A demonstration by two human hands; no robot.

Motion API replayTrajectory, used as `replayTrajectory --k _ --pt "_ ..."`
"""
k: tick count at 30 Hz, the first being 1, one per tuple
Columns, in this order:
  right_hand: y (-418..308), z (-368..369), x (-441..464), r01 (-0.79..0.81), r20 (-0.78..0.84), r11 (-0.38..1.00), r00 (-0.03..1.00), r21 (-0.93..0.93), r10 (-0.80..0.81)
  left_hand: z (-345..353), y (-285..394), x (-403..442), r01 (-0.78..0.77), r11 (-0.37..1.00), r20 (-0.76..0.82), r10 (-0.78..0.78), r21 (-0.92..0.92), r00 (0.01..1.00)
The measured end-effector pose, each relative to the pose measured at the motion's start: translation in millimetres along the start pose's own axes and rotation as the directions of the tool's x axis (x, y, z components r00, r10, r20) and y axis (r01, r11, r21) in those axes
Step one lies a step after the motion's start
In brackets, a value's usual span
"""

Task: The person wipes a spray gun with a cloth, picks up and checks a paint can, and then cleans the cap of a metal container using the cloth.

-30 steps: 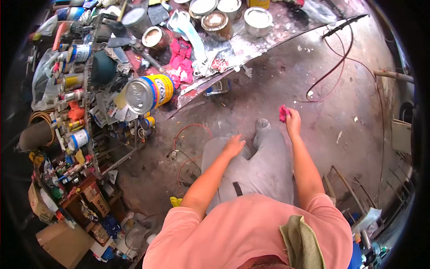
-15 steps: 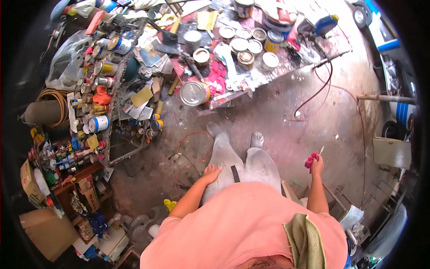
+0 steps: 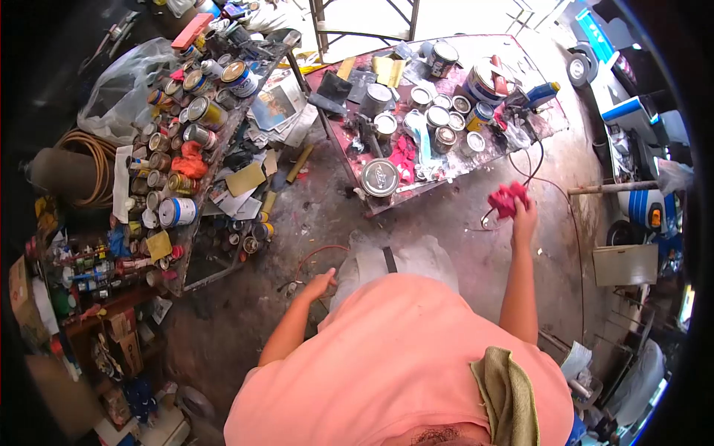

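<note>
My right hand [image 3: 525, 215] is closed around a bunched red cloth [image 3: 509, 199], held out in front of me just off the near right edge of the paint-stained table [image 3: 439, 178]. At my left side, low beside my grey trousers, my left hand [image 3: 321, 284] hangs with its fingers partly spread and nothing in them. On the table stand a large closed can [image 3: 379, 178] at the near corner, several smaller cans, a pink-red cloth [image 3: 404, 157] and a light blue strip [image 3: 422, 141].
A shelf rack crowded with cans [image 3: 178, 212] runs along the left, near a gas cylinder [image 3: 56, 175] with a coiled hose. Another hose [image 3: 573, 215] crosses the floor at the right, below a metal pipe [image 3: 613, 188]. Cardboard boxes lie at lower left.
The view has shifted, with the table now more fully in sight. My right hand has risen forward with the red cloth. My left hand has come off my trouser leg.
</note>
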State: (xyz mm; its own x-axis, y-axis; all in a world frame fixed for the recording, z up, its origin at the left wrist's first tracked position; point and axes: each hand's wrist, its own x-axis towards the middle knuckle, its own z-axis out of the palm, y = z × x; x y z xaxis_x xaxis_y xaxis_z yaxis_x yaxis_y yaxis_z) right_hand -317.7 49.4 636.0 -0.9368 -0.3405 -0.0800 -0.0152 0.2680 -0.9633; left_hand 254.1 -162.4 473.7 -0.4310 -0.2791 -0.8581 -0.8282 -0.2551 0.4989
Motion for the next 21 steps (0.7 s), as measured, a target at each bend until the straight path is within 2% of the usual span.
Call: replayTrajectory --k 2,3,5,6,7,8,9,11,13,14,15,16,18,20,21 --pt "-9 49 13 0.030 0.055 0.985 0.998 0.172 -0.040 1 -22 9 -0.098 0.994 -0.146 0.091 -0.044 0.985" --pt "-18 76 16 0.023 0.091 0.973 0.995 0.232 -0.045 4 -34 16 -0.073 0.997 -0.160 0.066 -0.036 0.985" --pt "-40 134 12 -0.085 0.109 0.921 0.993 0.380 0.047 6 -50 29 -0.024 1.000 -0.196 0.021 -0.016 0.980" --pt "-40 160 9 -0.124 0.128 0.900 0.989 0.418 0.077 4 -49 30 -0.058 0.998 -0.186 0.050 -0.033 0.981" --pt "-10 179 21 -0.131 0.200 0.943 0.977 0.306 0.071 4 -46 29 -0.090 0.995 -0.176 0.080 -0.050 0.981" --pt "5 197 22 -0.085 0.193 0.995 0.978 0.056 0.073 3 -41 28 -0.121 0.991 -0.165 0.108 -0.065 0.980" --pt "-8 207 6 -0.203 0.207 0.979 0.958 0.009 0.197 0 -33 29 -0.194 0.980 -0.207 0.179 -0.054 0.962" --pt "34 209 -5 -0.041 0.281 0.991 0.957 -0.127 0.075 -9 -8 31 -0.334 0.942 -0.288 0.314 -0.021 0.905" --pt "43 192 -40 0.049 0.405 0.971 0.913 -0.235 0.052 -23 69 13 -0.371 0.833 -0.341 0.518 0.411 0.784" --pt "46 177 -60 0.080 0.467 0.953 0.881 -0.291 0.068 -25 114 2 -0.416 0.813 -0.361 0.562 0.407 0.744" --pt "77 161 -79 0.158 0.456 0.891 0.888 -0.425 0.060 -27 160 -6 -0.463 0.790 -0.379 0.604 0.403 0.701" --pt "114 142 -99 0.229 0.445 0.803 0.894 -0.551 0.051 -29 205 -15 -0.494 0.701 -0.321 0.691 0.514 0.647" --pt "140 101 -143 0.096 0.417 0.698 0.856 -0.710 0.307 -27 275 -8 -0.520 0.538 -0.209 0.801 0.663 0.561" --pt "194 64 -173 -0.153 0.346 0.671 0.762 -0.725 0.548 -23 315 13 -0.473 0.427 -0.136 0.836 0.771 0.532" --pt "170 52 -184 -0.372 0.277 0.663 0.696 -0.649 0.662 -20 329 23 -0.427 0.371 -0.103 0.841 0.825 0.531"
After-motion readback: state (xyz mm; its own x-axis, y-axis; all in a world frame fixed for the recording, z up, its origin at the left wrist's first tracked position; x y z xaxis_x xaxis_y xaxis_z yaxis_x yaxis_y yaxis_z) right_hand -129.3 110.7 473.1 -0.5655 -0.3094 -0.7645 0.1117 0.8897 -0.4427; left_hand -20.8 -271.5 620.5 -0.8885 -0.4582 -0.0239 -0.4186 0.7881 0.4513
